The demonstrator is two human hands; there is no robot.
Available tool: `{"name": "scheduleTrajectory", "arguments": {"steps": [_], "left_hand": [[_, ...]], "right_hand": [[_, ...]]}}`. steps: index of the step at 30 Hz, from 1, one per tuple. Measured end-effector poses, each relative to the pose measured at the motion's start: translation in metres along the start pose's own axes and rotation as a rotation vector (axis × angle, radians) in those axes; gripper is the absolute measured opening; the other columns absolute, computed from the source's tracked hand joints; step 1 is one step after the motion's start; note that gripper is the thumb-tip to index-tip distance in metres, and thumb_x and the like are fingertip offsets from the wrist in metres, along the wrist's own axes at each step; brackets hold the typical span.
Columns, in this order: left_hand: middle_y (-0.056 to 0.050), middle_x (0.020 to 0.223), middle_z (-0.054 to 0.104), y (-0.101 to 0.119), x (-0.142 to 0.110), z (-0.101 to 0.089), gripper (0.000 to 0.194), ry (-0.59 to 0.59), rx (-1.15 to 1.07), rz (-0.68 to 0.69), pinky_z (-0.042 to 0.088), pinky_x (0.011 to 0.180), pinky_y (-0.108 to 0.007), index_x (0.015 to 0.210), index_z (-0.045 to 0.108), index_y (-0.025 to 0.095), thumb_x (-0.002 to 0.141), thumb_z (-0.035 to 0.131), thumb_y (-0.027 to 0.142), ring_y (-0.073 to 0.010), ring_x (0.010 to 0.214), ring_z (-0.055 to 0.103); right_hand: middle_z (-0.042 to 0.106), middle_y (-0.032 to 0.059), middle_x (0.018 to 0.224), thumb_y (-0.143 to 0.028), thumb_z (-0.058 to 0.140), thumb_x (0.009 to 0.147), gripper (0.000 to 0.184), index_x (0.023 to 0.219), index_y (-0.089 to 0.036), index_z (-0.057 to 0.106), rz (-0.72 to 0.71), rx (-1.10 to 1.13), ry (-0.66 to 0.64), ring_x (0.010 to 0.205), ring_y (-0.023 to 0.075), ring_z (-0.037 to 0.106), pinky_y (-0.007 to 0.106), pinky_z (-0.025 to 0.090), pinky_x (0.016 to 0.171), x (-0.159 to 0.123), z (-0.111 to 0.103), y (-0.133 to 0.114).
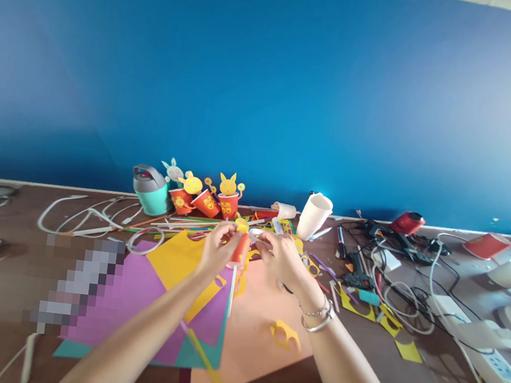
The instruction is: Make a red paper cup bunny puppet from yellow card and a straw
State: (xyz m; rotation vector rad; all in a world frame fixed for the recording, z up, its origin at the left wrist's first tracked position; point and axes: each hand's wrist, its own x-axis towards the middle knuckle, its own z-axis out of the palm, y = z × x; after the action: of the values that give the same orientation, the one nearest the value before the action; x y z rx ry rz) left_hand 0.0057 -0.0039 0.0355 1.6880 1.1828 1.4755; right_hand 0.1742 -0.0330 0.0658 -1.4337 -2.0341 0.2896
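Above the paper sheets my left hand (pixel 221 246) is closed round the side of a small red paper cup (pixel 240 252). A yellow paper cut-out (pixel 241 222) shows at the cup's top, and a thin white stick (pixel 232 290) reaches down below it. My right hand (pixel 281 257) is just to the right, its thumb and fingers pinched together. By those fingertips is a small whitish, rounded item (pixel 256 233); whether they grip it is too blurred to tell.
Behind stand red cups with yellow animal faces (pixel 228 185), a turquoise container (pixel 151 191) and a white cup (pixel 315 215). A glue gun (pixel 358 271), cables and a power strip (pixel 490 359) lie right. Purple (pixel 133 288) and peach (pixel 252 339) paper lies beneath my arms.
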Motion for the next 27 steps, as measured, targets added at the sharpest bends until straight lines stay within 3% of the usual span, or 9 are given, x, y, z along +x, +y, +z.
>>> {"name": "scheduleTrajectory", "arguments": {"steps": [3,6,11,18,22,27], "left_hand": [[-0.004,0.079,0.065,0.0,0.0,0.0,0.017,-0.061,-0.139,-0.096,0.045,0.065,-0.025,0.078,0.065,0.017,0.075,0.063,0.033,-0.0159,0.072,0.059],[-0.002,0.075,0.067,0.0,-0.001,0.002,0.014,-0.103,-0.099,-0.087,0.044,0.064,-0.024,0.079,0.066,0.018,0.075,0.063,0.031,-0.0143,0.068,0.058],[0.0,0.072,0.067,-0.003,-0.005,0.004,0.011,-0.094,-0.027,-0.035,0.044,0.062,-0.023,0.077,0.065,0.019,0.076,0.062,0.029,-0.0129,0.064,0.058],[-0.001,0.072,0.068,-0.006,-0.007,0.006,0.014,-0.091,-0.098,-0.112,0.048,0.061,-0.025,0.076,0.065,0.018,0.074,0.065,0.032,-0.0146,0.065,0.062],[-0.002,0.073,0.069,-0.002,-0.008,0.005,0.015,-0.113,-0.124,-0.109,0.05,0.063,-0.026,0.075,0.065,0.018,0.073,0.067,0.033,-0.0154,0.067,0.064],[-0.002,0.078,0.069,0.008,-0.011,0.004,0.013,-0.122,-0.103,-0.078,0.052,0.065,-0.026,0.075,0.064,0.019,0.075,0.065,0.032,-0.016,0.071,0.064]], "right_hand": [[0.07,0.0025,0.075,-0.017,0.05,0.084,0.013,0.082,-0.019,0.063,0.002,0.029,-0.004,0.066,0.0153,0.062,0.025,0.038,0.068,0.0,0.001,0.002],[0.07,0.0033,0.078,-0.016,0.05,0.083,0.013,0.085,-0.019,0.063,0.002,0.066,-0.009,0.069,0.0158,0.063,0.025,0.039,0.069,0.0,0.001,0.003],[0.068,0.0031,0.072,-0.017,0.051,0.081,0.013,0.082,-0.018,0.064,-0.003,0.115,-0.029,0.064,0.0153,0.059,0.025,0.041,0.067,0.001,0.001,0.0],[0.066,0.0024,0.069,-0.022,0.051,0.081,0.015,0.08,-0.017,0.066,0.08,0.23,-0.037,0.061,0.0134,0.055,0.023,0.04,0.058,0.001,0.002,-0.002],[0.064,0.0019,0.065,-0.028,0.051,0.081,0.019,0.071,-0.016,0.064,0.188,0.456,-0.062,0.061,0.0142,0.057,0.022,0.042,0.055,0.001,0.011,0.003],[0.063,0.0016,0.068,-0.025,0.057,0.074,0.01,0.072,-0.016,0.061,0.29,0.874,-0.081,0.066,0.0158,0.062,0.025,0.051,0.06,0.004,0.027,0.011]]}}
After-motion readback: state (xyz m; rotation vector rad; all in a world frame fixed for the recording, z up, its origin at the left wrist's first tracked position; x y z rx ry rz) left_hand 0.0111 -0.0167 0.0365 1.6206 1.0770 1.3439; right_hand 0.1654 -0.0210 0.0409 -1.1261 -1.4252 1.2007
